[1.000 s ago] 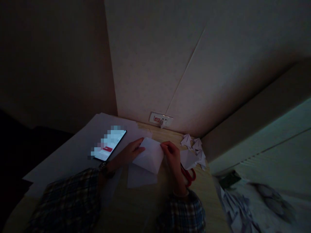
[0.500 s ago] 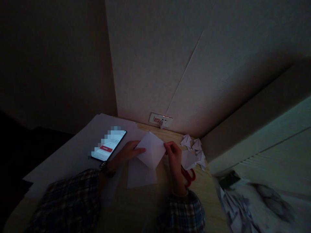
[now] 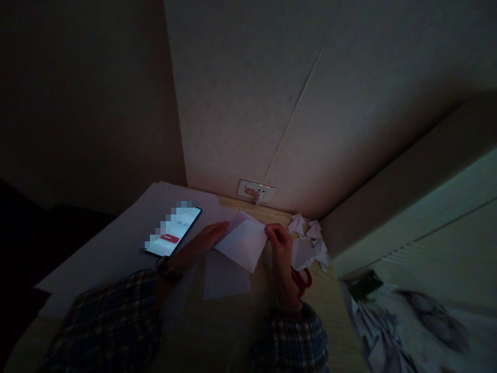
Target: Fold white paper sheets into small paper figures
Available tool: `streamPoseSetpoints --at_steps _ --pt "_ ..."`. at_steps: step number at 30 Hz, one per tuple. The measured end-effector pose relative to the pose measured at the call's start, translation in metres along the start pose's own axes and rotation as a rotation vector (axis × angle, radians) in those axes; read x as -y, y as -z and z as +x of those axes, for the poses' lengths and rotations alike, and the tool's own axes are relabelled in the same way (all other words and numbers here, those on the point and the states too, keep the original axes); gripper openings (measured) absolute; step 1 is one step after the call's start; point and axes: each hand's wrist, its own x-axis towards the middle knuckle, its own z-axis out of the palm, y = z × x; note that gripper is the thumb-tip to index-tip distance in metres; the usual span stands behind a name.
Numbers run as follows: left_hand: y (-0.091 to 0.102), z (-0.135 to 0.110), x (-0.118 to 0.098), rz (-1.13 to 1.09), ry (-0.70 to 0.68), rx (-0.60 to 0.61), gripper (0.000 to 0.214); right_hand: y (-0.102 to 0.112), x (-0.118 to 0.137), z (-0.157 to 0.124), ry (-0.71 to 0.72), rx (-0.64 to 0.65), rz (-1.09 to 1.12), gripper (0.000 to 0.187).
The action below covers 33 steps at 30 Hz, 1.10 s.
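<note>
One folded paper (image 3: 244, 244) | right of my left hand (image 3: 212, 235), whose grip I can't tell | my right hand (image 3: 279, 242) pinches its near corner | layers now show apart, seemingly mid-fold

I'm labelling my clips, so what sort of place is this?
Probably a dimly lit room, perhaps in a home: a wood-look table stands by a wall with a power socket, and a lit phone lies on white paper sheets.
</note>
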Motion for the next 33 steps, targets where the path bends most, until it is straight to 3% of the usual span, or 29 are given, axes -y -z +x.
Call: streamPoseSetpoints --at_steps 10,15,18,25,33 --pt "-0.004 0.013 -0.002 -0.002 -0.139 -0.073 0.042 -0.001 -0.001 -0.003 -0.024 0.083 0.027 0.022" --pt "-0.001 0.016 0.007 0.052 -0.174 -0.142 0.046 -0.002 0.002 -0.008 0.066 0.155 0.042 0.032" --pt "-0.001 0.016 0.01 0.092 -0.169 -0.161 0.044 0.001 0.0 -0.009 0.071 0.215 0.027 0.032" --pt "-0.004 0.014 0.005 0.094 -0.169 -0.173 0.041 0.002 0.0 -0.009 0.099 0.174 0.042 0.028" --pt "-0.001 0.016 0.005 0.088 -0.158 -0.22 0.037 0.001 0.008 -0.015 0.086 0.299 0.032 0.031"
